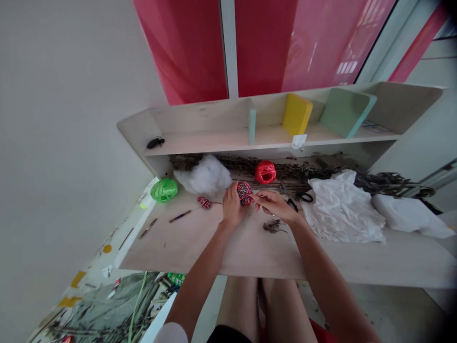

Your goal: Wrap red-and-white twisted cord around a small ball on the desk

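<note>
My left hand (233,206) is closed around the left side of a rounded piece of red, white and dark yarn work (244,193), just above the table. At its right side, my right hand (273,205) pinches a thin, shiny tool, mostly hidden by the fingers; its tip meets the yarn work. A small ball of matching yarn (204,202) lies to the left, with a red strand running toward my left hand. Behind the hands are white stuffing (209,176) and a roll of red plastic twine (265,172). Black-handled scissors (304,196) lie right of my right hand.
Green twine (164,190) sits at the table's left end, near a pen-like stick (180,216). Dried stems (296,170) run along the back under a shelf (214,143). A crumpled white bag (344,209) covers the right side. Dry sprigs (274,226) lie near my right wrist.
</note>
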Tool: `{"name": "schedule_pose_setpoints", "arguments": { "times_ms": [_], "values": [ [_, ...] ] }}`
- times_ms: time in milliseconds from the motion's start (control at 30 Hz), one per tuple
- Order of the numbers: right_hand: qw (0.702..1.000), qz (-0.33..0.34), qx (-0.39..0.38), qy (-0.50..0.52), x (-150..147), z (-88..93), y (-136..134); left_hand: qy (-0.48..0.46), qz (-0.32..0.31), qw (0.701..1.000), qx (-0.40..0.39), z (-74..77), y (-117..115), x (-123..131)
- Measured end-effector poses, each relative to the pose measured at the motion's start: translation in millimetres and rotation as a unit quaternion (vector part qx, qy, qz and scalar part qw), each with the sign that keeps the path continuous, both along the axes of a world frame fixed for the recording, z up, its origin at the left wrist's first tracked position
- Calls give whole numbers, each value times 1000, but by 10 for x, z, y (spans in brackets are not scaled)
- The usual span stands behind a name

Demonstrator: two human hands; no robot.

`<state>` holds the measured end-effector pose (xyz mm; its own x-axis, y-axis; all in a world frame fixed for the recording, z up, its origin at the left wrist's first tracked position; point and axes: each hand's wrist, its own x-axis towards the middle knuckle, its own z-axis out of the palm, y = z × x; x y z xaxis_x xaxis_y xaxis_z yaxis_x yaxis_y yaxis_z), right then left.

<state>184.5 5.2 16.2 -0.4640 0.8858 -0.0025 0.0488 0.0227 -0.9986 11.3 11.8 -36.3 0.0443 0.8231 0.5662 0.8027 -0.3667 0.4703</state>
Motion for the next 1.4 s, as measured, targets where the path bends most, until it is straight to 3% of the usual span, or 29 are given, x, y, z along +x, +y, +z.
{"name": "schedule_pose_setpoints", "arguments": {
  "times_ms": [167, 300, 433, 633, 1000, 1400],
  "values": [
    [998, 67, 6, -12, -48, -6, -26, -1, -1, 1000, -30, 40, -40, 23],
    [998, 54, 1, -22, -35, -6, -24, -22, -18, 999, -28, 38, -29, 11],
    [999, 23, -2, -24, -2, -1, -3, -117, -43, 992, -26, -1, 18, 3],
    [1000, -12, -2, -14, -10, 26, 7, -281, -56, 956, -63, -43, 58, 32],
    [998, 40, 10, -40, 2, -12, 13, -263, -52, 963, -35, 9, 47, 4],
    [1000, -8, -6, -10, 23, -28, 52, -417, -74, 901, -92, 157, 9, 52]
  ]
}}
